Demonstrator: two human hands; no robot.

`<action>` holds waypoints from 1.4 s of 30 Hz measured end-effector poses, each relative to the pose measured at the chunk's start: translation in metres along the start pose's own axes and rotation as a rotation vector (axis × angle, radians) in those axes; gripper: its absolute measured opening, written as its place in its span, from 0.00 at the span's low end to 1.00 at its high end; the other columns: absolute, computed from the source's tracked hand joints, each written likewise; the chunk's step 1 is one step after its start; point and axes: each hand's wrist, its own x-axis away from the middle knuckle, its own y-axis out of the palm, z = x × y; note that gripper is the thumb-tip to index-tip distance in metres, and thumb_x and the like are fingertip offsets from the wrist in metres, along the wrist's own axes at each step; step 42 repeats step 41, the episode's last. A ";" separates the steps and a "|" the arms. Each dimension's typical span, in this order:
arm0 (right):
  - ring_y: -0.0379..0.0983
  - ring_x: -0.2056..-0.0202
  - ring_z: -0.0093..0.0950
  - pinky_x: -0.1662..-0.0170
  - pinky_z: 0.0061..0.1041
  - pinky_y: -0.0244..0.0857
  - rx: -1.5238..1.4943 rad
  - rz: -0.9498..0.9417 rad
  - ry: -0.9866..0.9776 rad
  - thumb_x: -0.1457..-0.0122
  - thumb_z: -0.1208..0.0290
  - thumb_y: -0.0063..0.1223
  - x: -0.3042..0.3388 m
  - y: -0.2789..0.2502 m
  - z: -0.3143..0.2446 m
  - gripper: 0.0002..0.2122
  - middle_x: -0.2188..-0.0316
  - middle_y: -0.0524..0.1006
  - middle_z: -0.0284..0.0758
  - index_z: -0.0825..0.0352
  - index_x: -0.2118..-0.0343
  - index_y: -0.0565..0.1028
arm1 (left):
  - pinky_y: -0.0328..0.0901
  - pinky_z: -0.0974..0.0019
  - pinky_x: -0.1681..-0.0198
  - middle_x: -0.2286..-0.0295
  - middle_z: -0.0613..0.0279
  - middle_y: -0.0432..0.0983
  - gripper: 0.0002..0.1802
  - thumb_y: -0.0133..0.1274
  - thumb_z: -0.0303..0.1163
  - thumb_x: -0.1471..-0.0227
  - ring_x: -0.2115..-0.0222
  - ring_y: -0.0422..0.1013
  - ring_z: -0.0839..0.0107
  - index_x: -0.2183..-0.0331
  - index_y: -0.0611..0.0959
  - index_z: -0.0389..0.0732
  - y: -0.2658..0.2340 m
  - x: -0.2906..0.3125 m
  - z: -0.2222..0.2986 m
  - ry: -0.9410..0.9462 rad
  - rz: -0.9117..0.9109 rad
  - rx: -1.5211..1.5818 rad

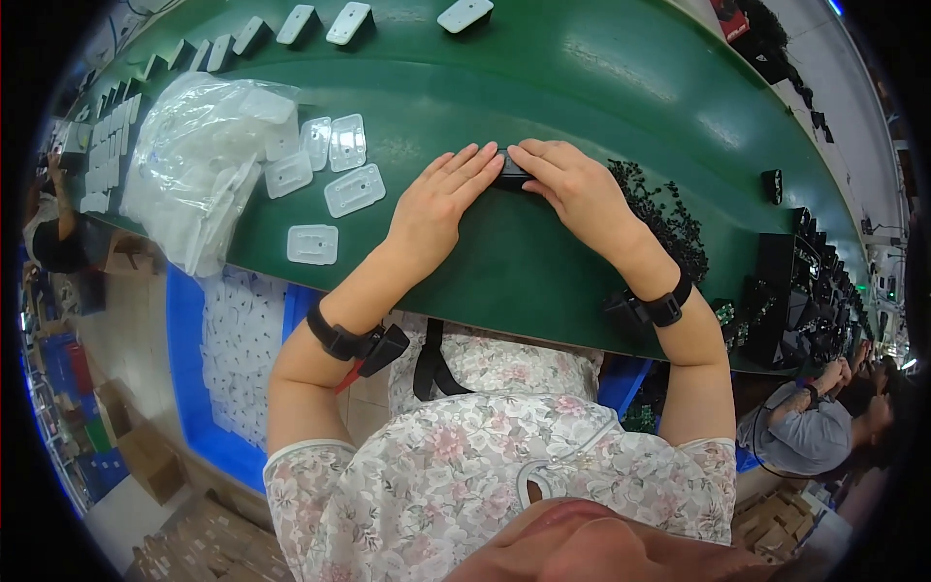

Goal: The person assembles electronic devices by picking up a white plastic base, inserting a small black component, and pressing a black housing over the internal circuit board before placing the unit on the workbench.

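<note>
A small black plastic case [511, 173] lies on the green table in front of me, with my two hands on either side of it. My left hand [433, 204] has its fingers together and pressed on the case's left end. From the right, the fingers and thumb of my right hand [574, 186] close on the other end. The fingers cover much of the case. Beside my right hand is a pile of small black parts [669, 218]. Several clear-white plastic covers [347, 143] lie to the left of my left hand.
A clear plastic bag [208, 145] bulges at the left. A blue bin [189, 359] of white pieces stands below the table edge. White-topped units [349, 23] line the far side. Black housings [781, 281] are stacked at right, near a person in grey [803, 427].
</note>
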 end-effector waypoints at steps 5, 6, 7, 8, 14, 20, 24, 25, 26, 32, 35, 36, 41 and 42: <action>0.72 0.60 0.36 0.59 0.28 0.68 -0.109 -0.027 0.035 0.51 0.73 0.57 -0.005 0.000 0.014 0.17 0.61 0.75 0.39 0.65 0.56 0.73 | 0.62 0.60 0.49 0.51 0.58 0.68 0.28 0.54 0.23 0.59 0.51 0.66 0.62 0.52 0.73 0.39 0.004 -0.004 0.005 0.006 0.052 -0.035; 0.73 0.61 0.33 0.60 0.26 0.68 -0.186 -0.070 0.048 0.50 0.72 0.57 -0.008 -0.003 0.023 0.16 0.63 0.76 0.38 0.65 0.56 0.73 | 0.63 0.61 0.52 0.52 0.57 0.70 0.27 0.56 0.25 0.61 0.54 0.68 0.62 0.53 0.74 0.39 0.005 -0.008 0.009 0.002 0.077 -0.033; 0.73 0.61 0.33 0.60 0.26 0.68 -0.180 -0.059 0.054 0.50 0.72 0.57 -0.014 -0.006 0.030 0.16 0.63 0.76 0.38 0.65 0.56 0.73 | 0.63 0.61 0.52 0.52 0.57 0.70 0.27 0.56 0.25 0.61 0.54 0.68 0.62 0.53 0.74 0.39 0.007 -0.015 0.009 0.016 0.076 -0.034; 0.72 0.62 0.29 0.60 0.24 0.67 -0.365 -0.130 0.255 0.49 0.72 0.57 -0.023 -0.009 0.033 0.16 0.65 0.76 0.36 0.65 0.56 0.73 | 0.64 0.61 0.55 0.54 0.56 0.71 0.26 0.58 0.25 0.62 0.56 0.68 0.62 0.56 0.74 0.38 0.011 -0.023 0.004 -0.046 0.082 -0.001; 0.70 0.60 0.25 0.57 0.23 0.66 -0.742 -0.038 0.393 0.45 0.69 0.55 -0.022 -0.011 0.034 0.21 0.56 0.71 0.36 0.66 0.48 0.66 | 0.68 0.68 0.73 0.75 0.56 0.77 0.13 0.58 0.28 0.54 0.78 0.73 0.71 0.65 0.78 0.32 0.005 -0.062 -0.017 -0.537 -0.012 0.606; 0.70 0.63 0.22 0.60 0.20 0.66 -0.382 0.086 0.306 0.43 0.70 0.52 -0.009 -0.029 0.031 0.17 0.62 0.74 0.37 0.67 0.50 0.69 | 0.68 0.72 0.74 0.76 0.60 0.76 0.16 0.54 0.33 0.50 0.78 0.72 0.77 0.61 0.77 0.33 0.007 -0.075 0.000 -0.508 -0.089 0.755; 0.70 0.64 0.22 0.62 0.20 0.67 -0.528 0.079 0.437 0.40 0.69 0.47 0.008 -0.040 0.035 0.17 0.61 0.73 0.36 0.70 0.49 0.68 | 0.67 0.71 0.76 0.78 0.59 0.76 0.12 0.55 0.31 0.51 0.81 0.72 0.75 0.67 0.77 0.33 0.010 -0.089 0.015 -0.456 -0.057 0.886; 0.69 0.62 0.22 0.62 0.19 0.67 -0.560 0.084 0.443 0.39 0.69 0.46 0.012 -0.042 0.038 0.17 0.60 0.73 0.35 0.71 0.48 0.67 | 0.68 0.71 0.77 0.78 0.59 0.76 0.12 0.55 0.31 0.51 0.80 0.72 0.75 0.67 0.77 0.32 0.006 -0.092 0.018 -0.435 -0.056 0.869; 0.69 0.62 0.22 0.62 0.19 0.67 -0.575 0.071 0.409 0.39 0.69 0.46 0.016 -0.040 0.042 0.17 0.60 0.73 0.35 0.71 0.48 0.67 | 0.68 0.71 0.77 0.78 0.58 0.76 0.12 0.56 0.30 0.52 0.81 0.72 0.75 0.68 0.76 0.32 0.009 -0.094 0.021 -0.444 -0.052 0.891; 0.67 0.58 0.22 0.55 0.21 0.64 -0.643 0.163 0.498 0.37 0.69 0.43 0.035 -0.054 0.056 0.18 0.56 0.70 0.35 0.70 0.45 0.64 | 0.68 0.70 0.78 0.78 0.56 0.76 0.12 0.55 0.31 0.51 0.82 0.72 0.74 0.68 0.76 0.31 0.021 -0.119 0.033 -0.388 -0.130 0.915; 0.67 0.57 0.22 0.54 0.21 0.63 -0.634 0.205 0.536 0.37 0.68 0.43 0.045 -0.064 0.056 0.19 0.55 0.70 0.35 0.69 0.45 0.63 | 0.68 0.71 0.79 0.79 0.56 0.76 0.12 0.54 0.30 0.51 0.82 0.73 0.73 0.68 0.75 0.31 0.025 -0.126 0.042 -0.360 -0.181 0.969; 0.67 0.57 0.22 0.54 0.21 0.63 -0.627 0.213 0.543 0.37 0.68 0.43 0.048 -0.065 0.056 0.19 0.55 0.70 0.35 0.69 0.45 0.63 | 0.68 0.70 0.79 0.79 0.56 0.75 0.11 0.54 0.30 0.50 0.82 0.73 0.74 0.69 0.75 0.31 0.026 -0.129 0.044 -0.341 -0.167 0.984; 0.67 0.53 0.27 0.48 0.25 0.59 -0.549 0.459 0.467 0.37 0.65 0.44 0.067 -0.081 0.041 0.26 0.48 0.66 0.41 0.64 0.38 0.52 | 0.69 0.70 0.79 0.79 0.54 0.76 0.10 0.53 0.30 0.50 0.81 0.75 0.72 0.68 0.76 0.32 0.042 -0.156 0.029 -0.484 -0.076 0.938; 0.67 0.53 0.27 0.48 0.25 0.59 -0.549 0.459 0.467 0.37 0.65 0.44 0.067 -0.081 0.041 0.26 0.48 0.66 0.41 0.64 0.38 0.52 | 0.69 0.70 0.79 0.79 0.54 0.76 0.10 0.53 0.30 0.50 0.81 0.75 0.72 0.68 0.76 0.32 0.042 -0.156 0.029 -0.484 -0.076 0.938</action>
